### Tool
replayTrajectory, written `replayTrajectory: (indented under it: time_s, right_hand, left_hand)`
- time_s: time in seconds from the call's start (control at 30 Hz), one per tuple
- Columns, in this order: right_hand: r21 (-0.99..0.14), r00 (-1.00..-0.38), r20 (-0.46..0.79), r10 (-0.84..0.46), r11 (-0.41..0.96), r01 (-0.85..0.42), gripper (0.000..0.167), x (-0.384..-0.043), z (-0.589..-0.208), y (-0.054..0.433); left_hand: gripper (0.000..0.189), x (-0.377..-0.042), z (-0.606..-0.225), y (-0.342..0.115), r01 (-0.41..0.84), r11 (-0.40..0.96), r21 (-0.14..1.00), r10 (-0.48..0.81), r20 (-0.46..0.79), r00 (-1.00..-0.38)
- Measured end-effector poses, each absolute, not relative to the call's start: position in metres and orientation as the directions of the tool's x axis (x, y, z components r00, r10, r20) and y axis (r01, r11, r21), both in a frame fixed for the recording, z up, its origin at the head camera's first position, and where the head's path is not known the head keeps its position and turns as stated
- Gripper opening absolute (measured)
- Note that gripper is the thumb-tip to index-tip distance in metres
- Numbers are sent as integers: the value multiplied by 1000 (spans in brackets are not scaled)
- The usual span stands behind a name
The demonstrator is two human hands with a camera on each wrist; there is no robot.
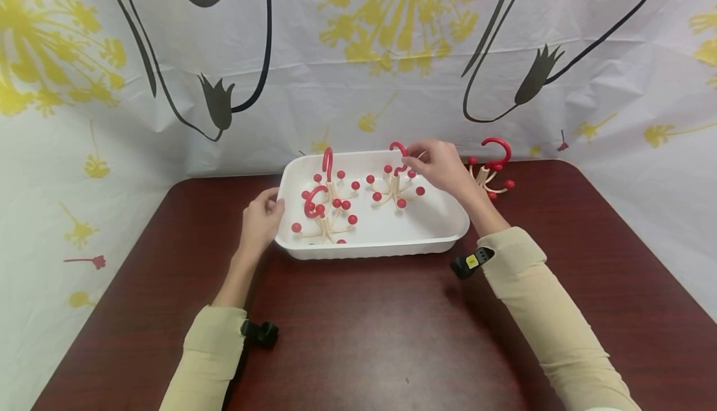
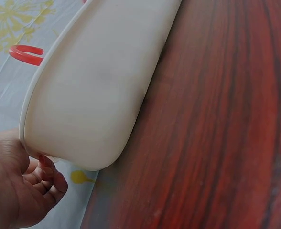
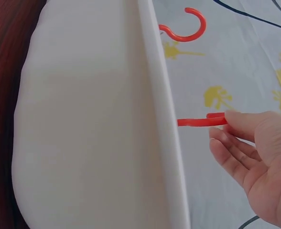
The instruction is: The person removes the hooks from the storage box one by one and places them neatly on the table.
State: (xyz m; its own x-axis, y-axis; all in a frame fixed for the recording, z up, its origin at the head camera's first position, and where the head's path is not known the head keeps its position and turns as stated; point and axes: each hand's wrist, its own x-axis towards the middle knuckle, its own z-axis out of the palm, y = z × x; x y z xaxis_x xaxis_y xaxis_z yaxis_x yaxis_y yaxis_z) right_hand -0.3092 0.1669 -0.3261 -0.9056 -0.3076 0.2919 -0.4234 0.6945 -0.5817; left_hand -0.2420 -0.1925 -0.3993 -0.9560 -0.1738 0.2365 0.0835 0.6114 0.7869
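Three of the four red-hooked racks in view are found within the white tray point(image 1: 386, 230), so most of the work with them would be judged done if the tray is where they are being gathered. The far-left rack point(image 1: 330, 188) and the near-left rack point(image 1: 323, 229) are crowded together at the tray's left end, hooks upward, and neither is being touched. The held rack point(image 1: 395, 190) is placed to the right of them, over the tray's middle; its red hook is pinched between thumb and finger by the right hand point(image 1: 439, 162), so that grip is closed on it. Whether its weight is borne by the tray floor or by the fingers cannot be told, so its placing cannot be counted as finished.

The tray's left rim is grasped by the left hand point(image 1: 261, 221), apparently to steady it. The outer rack point(image 1: 483, 177) is left outside, on the dark surface point(image 1: 358, 324) just beyond the tray's far right corner, partly hidden by the right arm. On that reading, only the release of the held rack and the handling of the outer one would remain.
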Motion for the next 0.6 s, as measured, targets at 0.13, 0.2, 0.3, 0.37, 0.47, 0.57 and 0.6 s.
replayTrajectory:
  time_s: [0.13,0.2,0.3,0.37,0.47,0.57,0.6]
  right_hand:
    - [-613,-920,243,-308,686,-392,24,-310,-326,163]
    - [-621,-923,230,-308,683,-383,23,-311,-327,162]
    - [-615,-922,230,-310,688,-385,22,-310,-326,161]
    - [-606,-922,238,-307,694,-388,21,-309,-324,162]
    - [-602,-919,261,-295,694,-394,20,-307,-322,164]
    - [-611,-913,293,-282,679,-406,19,-306,-320,167]
    - [-614,-912,303,-278,674,-410,20,-305,-319,168]
  left_hand:
    - [40,-241,-399,-192,73,609,790,-177,224,-958]
    - [40,-241,-399,-192,70,609,790,-175,221,-959]
    - [40,-242,-399,-193,70,609,790,-174,219,-960]
    - [40,-242,-400,-193,71,611,788,-172,221,-960]
    - [40,-242,-400,-193,76,612,787,-168,224,-960]
    - [40,-242,-400,-194,80,611,788,-164,225,-960]
    - [40,-242,-400,-194,81,609,789,-165,225,-960]
